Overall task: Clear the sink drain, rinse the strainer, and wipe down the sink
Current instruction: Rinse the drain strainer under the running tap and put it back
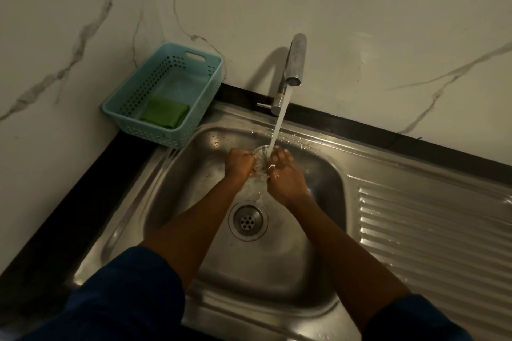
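Observation:
Over the steel sink (194, 152), both hands hold the round metal strainer (260, 159) under the stream of water from the faucet (295, 63). My left hand (238, 163) grips the strainer's left edge with closed fingers. My right hand (282, 177) holds its right side, fingers curled over the rim. Water splashes off the strainer and falls toward the open drain (248, 221) below, which shows its perforated bottom.
A light blue perforated basket (133, 99) stands on the dark counter at the back left, with a green scouring cloth (164, 113) inside. A ribbed drainboard (432, 232) lies to the right of the basin. Marble-patterned wall rises behind.

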